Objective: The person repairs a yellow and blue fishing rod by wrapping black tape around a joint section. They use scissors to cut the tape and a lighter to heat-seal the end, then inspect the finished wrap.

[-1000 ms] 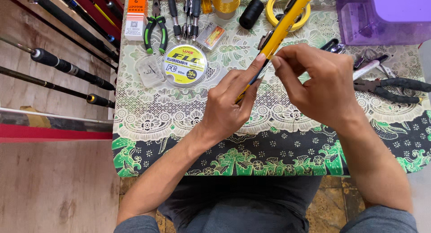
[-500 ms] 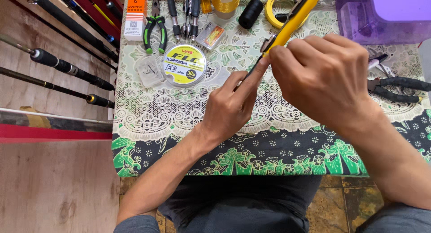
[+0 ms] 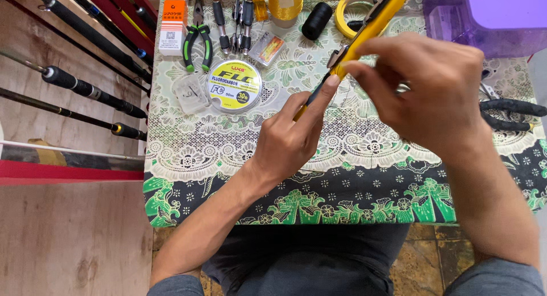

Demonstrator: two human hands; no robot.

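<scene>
- Purple box [image 3: 484, 17] beyond the grip; contents unclear.
- Both hands, left hand [image 3: 290, 139] and right hand [image 3: 427, 88], pinch the yellow rod [image 3: 370, 25].
- Rod slants up-right, away from the person.

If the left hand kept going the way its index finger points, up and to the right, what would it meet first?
The left hand already touches the yellow rod with its index fingertip, beside the right hand. Further along that line lies the yellow tape roll, though depth is hard to judge.

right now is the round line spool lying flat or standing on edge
Lying flat: the round line spool shows its full circular label face-up on the tablecloth, left of both hands.
</scene>
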